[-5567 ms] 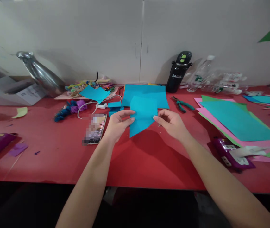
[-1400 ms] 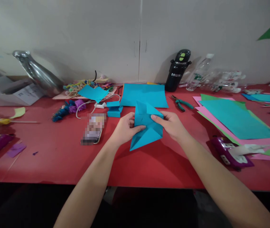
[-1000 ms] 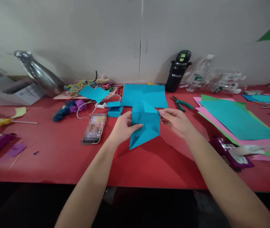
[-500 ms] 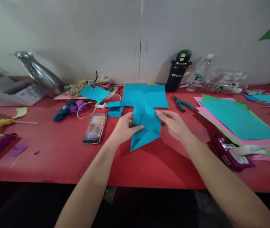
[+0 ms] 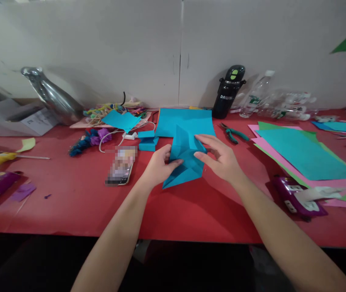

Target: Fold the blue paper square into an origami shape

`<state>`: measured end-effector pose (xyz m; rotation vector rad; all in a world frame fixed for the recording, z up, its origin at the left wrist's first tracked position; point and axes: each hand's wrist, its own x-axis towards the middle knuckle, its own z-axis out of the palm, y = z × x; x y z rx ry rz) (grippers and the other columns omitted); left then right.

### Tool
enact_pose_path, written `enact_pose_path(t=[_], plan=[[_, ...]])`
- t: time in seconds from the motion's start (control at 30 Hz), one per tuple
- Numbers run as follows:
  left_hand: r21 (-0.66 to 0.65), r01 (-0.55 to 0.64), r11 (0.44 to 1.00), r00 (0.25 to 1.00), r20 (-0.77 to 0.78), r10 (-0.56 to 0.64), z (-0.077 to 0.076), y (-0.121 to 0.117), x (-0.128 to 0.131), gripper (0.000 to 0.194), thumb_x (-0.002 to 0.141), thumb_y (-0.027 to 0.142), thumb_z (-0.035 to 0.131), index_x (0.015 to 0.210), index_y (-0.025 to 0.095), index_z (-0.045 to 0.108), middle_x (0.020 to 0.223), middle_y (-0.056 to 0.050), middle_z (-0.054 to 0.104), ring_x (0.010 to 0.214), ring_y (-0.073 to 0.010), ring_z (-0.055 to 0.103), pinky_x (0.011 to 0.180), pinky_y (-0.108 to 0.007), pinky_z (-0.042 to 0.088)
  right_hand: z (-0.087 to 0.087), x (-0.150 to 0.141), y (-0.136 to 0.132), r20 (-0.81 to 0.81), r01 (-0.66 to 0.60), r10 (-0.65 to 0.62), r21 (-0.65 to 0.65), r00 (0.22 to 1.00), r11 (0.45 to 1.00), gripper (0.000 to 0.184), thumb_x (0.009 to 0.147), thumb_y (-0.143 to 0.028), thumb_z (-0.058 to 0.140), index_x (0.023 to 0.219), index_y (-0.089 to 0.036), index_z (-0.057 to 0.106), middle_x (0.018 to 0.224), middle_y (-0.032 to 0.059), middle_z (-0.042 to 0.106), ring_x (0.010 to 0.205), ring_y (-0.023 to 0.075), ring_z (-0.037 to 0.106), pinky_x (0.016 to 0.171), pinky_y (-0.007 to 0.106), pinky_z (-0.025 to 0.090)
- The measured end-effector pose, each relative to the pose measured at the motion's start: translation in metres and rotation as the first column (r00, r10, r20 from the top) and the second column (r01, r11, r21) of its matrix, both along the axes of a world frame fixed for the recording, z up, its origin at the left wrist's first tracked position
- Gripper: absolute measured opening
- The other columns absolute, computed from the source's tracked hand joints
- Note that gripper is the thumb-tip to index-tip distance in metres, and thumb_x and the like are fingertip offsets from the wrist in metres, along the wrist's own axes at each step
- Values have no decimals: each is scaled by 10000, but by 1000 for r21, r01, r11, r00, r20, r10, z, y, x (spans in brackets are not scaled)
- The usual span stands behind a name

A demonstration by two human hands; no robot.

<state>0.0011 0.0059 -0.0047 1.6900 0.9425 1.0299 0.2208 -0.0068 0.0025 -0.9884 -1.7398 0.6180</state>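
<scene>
"Two hands are engaged. State the workpiece and its location."

"Folded blue paper (image 5: 188, 164), centre of the frame, above the red table (image 5: 175, 217)."

"Which step is in hand?"

"Judged from the raised flaps, folding. The next move appears to call for aligning the flap edges before pressing, with the left side kept steady."

"Hand states?"

"Left hand (image 5: 160, 163): pinching the paper's left edge, thumb in front, fingers curled behind. Right hand (image 5: 223, 157): thumb and fingers spread at the right edge; firm contact cannot be confirmed."
</scene>
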Motion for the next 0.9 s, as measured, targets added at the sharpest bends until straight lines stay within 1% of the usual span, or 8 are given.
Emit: enact_pose_path(t=[0.07,0.17,0.33,0.53,0.6,0.67,0.8,0.9], plan=[[67,15,998,998,-57,-12,0,-1,1,236,858,297,688,1058,177,653,1052,-70,729,974,-243,692,833,-357,560,-1,-1,-1,97,-12,8,34,995,999,540,855,-456,724,1357,-300,600,1411,67,596,1305,281,548,1062,448,484],[175,9,984,985,-173,21,-1,-4,2,144,890,283,640,978,177,682,1006,-49,728,974,-238,673,834,-341,530,-3,-3,-1,149,-40,33,40,988,998,587,820,-454,762,1354,-273,597,1367,78,632,1266,283,582,1079,454,467],[340,-28,940,963,-243,116,-2,-4,1,95,907,239,613,940,196,691,883,-34,704,829,-197,648,754,-315,509,-3,-4,-2,151,-76,85,-65,985,995,349,836,-403,748,1154,-268,696,1176,55,729,1089,266,678,970,419,531],[545,-145,826,951,-152,268,3,-4,2,30,859,184,661,852,209,676,1153,-89,611,1080,-235,601,925,-389,508,1,-11,-11,110,-18,18,-1,994,1000,273,875,-315,682,1144,-273,691,1137,38,743,1046,247,695,934,389,542],[539,-217,814,945,-93,313,4,-4,3,73,826,183,702,859,211,643,1282,-95,562,1189,-258,564,972,-419,500,0,-14,-13,108,31,-34,30,994,999,258,876,-327,674,1129,-278,696,1107,39,747,1016,250,700,911,393,549],[462,-257,849,957,-2,291,4,-5,4,183,808,193,730,918,215,586,1340,-94,552,1219,-261,566,988,-433,500,-2,-17,-15,94,76,-78,28,993,997,239,873,-356,677,1098,-278,705,1048,42,753,948,249,706,862,389,560],[227,-230,946,967,160,196,2,-3,3,377,814,268,758,1109,229,527,1105,-69,683,1042,-218,675,909,-376,545,-6,-18,-13,-6,127,-127,-53,992,991,228,841,-399,716,1024,-263,709,947,32,751,843,234,697,773,365,563],[188,-231,955,969,136,208,2,-3,1,296,811,313,768,1051,212,629,998,-54,723,958,-215,698,859,-349,562,-4,-13,-9,-35,102,-106,-100,994,990,220,825,-414,737,974,-255,706,904,20,742,833,227,689,777,363,558]])
